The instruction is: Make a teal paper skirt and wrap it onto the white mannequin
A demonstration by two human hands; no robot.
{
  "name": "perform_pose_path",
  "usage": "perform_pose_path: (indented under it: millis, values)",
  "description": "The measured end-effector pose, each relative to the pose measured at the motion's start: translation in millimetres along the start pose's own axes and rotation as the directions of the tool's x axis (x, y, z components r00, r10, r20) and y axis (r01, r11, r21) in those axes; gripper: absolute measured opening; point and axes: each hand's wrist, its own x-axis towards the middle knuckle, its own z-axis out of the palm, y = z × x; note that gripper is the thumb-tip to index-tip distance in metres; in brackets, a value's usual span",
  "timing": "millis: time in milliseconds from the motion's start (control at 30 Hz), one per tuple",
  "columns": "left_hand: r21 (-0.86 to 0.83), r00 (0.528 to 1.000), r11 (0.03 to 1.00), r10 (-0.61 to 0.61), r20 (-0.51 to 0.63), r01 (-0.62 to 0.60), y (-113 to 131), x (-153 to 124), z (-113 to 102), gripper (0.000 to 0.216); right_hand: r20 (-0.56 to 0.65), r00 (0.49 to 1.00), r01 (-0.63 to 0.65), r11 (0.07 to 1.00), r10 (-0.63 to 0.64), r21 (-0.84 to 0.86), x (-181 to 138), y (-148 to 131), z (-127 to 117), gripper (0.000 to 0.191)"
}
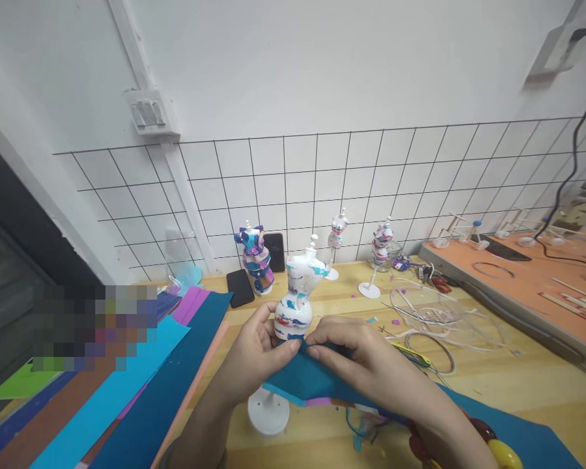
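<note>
A small white mannequin torso, smeared with blue and red, stands on a stem with a round white base at the middle of the wooden table. My left hand is closed round the torso's lower left side. My right hand pinches a teal piece of felt against the bottom of the torso. The felt runs right under my right forearm as a larger teal sheet.
Stacked coloured felt sheets lie at the left. Three more small mannequins stand at the back by a wire grid, with two dark phones. Clear plastic bowls, a white cord and an orange-topped board lie to the right.
</note>
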Motion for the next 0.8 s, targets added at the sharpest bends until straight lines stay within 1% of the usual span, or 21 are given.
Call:
perform_pose_path:
  millis: [267,400,500,633,800]
  values:
    - [-0.02,0.998,1.0,-0.008,0.066,0.009,4.7,-2.4,2.4,0.027,-0.064,0.995,-0.078,0.997,0.079,0.019,3.0,9.0,3.2,0.01]
    - [-0.022,0.998,1.0,0.012,0.067,-0.011,0.5,-1.2,1.4,0.029,-0.079,0.992,-0.103,0.995,0.103,0.006,3.0,10.0,4.3,0.012]
    - [-0.049,0.996,0.999,0.001,0.085,0.003,-2.3,-1.0,0.9,0.027,-0.098,0.989,-0.115,0.993,0.114,-0.002,2.8,9.2,4.6,0.011]
    - [-0.075,0.997,0.997,-0.016,0.073,0.022,-2.3,-1.7,1.8,0.029,-0.105,0.986,-0.129,0.992,0.129,0.001,3.2,7.6,4.4,0.01]
    - [-0.065,0.998,0.997,-0.027,0.056,0.031,-0.3,-1.4,3.0,0.031,-0.123,0.986,-0.119,0.993,0.116,-0.017,2.5,6.7,4.6,0.011]
